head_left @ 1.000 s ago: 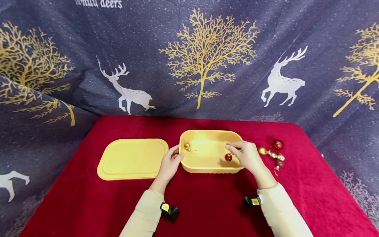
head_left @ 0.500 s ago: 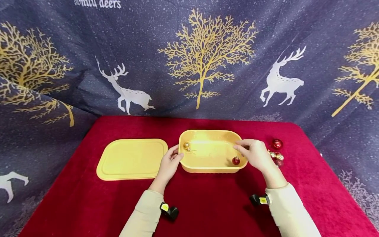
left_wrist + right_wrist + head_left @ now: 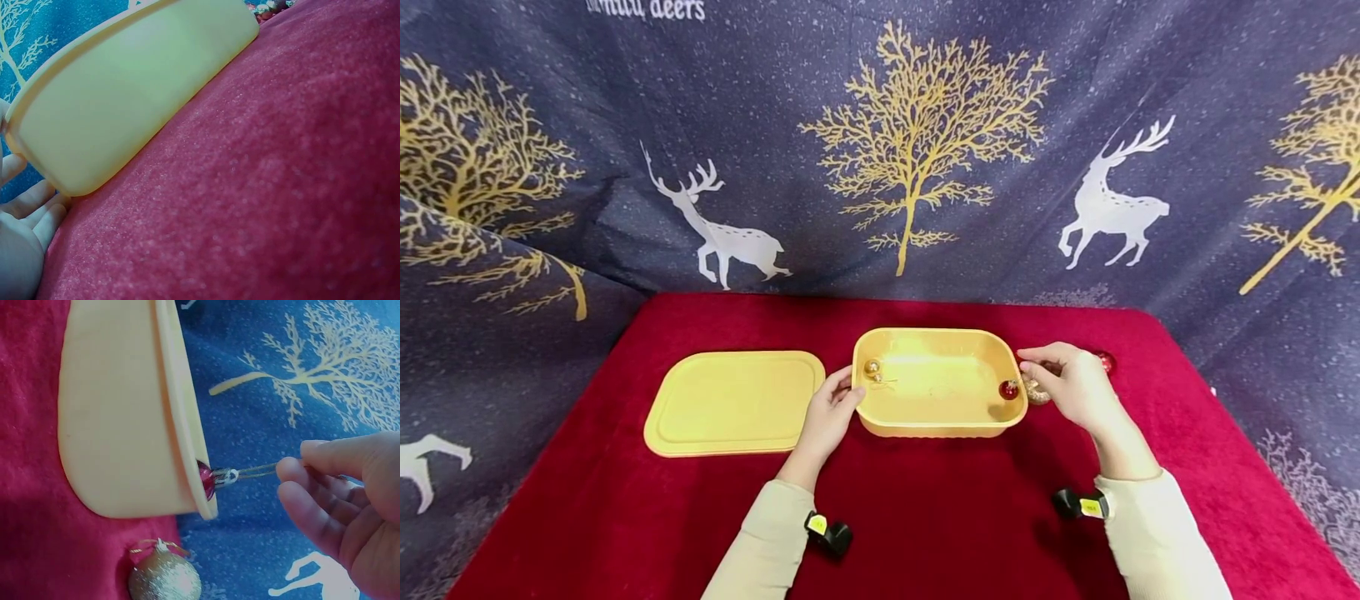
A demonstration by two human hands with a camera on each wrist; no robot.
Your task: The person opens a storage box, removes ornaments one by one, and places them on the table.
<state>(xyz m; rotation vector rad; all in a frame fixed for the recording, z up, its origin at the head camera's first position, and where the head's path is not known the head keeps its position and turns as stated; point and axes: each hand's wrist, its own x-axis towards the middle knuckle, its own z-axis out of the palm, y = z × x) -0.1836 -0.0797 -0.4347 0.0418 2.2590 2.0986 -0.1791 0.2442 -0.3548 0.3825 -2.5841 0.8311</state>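
Two hands are working at the yellow tub (image 3: 936, 421): the left hand (image 3: 829, 414) is resting relaxed fingers against its left wall, while the right hand (image 3: 1072, 385) is pinching the string of the red bauble (image 3: 1008, 389) lying inside at the right wall.

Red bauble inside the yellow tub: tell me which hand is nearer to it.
Right. The right hand is just past the tub's right rim beside the red bauble; the left hand rests at the yellow tub's opposite end.

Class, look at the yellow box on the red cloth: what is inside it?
Inside the yellow box lie a gold bauble at its left end and a red bauble at its right end. The near wall hides part of the floor.
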